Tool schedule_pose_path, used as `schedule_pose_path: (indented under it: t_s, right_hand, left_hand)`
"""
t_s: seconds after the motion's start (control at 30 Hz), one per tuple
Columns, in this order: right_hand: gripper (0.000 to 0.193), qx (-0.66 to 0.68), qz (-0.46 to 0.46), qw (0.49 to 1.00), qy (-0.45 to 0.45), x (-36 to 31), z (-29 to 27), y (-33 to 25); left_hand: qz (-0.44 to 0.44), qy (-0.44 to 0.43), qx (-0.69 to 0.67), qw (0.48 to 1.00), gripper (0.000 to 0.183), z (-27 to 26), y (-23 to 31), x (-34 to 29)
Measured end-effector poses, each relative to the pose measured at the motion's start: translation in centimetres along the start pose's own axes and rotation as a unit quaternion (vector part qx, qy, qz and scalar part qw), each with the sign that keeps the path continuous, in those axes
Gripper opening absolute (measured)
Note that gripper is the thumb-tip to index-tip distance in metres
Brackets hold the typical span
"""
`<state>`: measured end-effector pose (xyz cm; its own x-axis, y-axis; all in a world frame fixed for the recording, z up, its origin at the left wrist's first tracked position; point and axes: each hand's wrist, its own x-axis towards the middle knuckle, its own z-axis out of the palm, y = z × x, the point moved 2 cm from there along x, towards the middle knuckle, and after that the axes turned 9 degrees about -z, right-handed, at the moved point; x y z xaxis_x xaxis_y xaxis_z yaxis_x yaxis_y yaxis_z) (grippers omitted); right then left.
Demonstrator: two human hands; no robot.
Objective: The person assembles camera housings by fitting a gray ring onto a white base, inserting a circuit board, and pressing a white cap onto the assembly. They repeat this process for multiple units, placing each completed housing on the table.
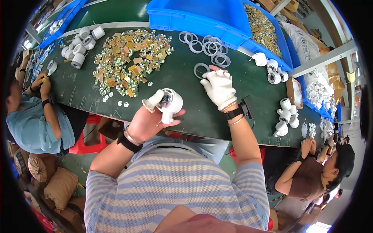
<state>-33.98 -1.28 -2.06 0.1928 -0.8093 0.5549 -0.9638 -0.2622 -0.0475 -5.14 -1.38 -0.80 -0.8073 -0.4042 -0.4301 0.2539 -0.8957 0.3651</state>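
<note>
"White housing (176,101)?"
"Near-right of the board pile (135,70), cradled in the left hand (144,121); a slackening grip could drop it!"
"Right hand (219,87)?"
"Farther right of the pile, at a ring (195,71); can't tell if pinching."

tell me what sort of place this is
Probably a factory assembly workshop: small circuit boards are heaped on a long green worktable, with white round housings in clusters, and other people are at the same table.
</note>
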Motion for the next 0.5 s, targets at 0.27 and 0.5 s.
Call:
schedule_pose_path:
  t_s: [0.27, 0.5]
  right_hand:
    - [0.013, 0.235, -0.028, 0.971, -0.037, -1.6, -7.9, -7.5]
    - [0.02, 0.646, 0.283, 0.701, -0.104, -3.6, -8.9, -9.3]
  left_hand:
    - [0.084, 0.07, 0.112, 0.988, 0.05, -2.7, 0.1, -0.8]
    - [0.053, -0.039, 0.096, 0.993, 0.075, 0.4, -1.2, 0.5]
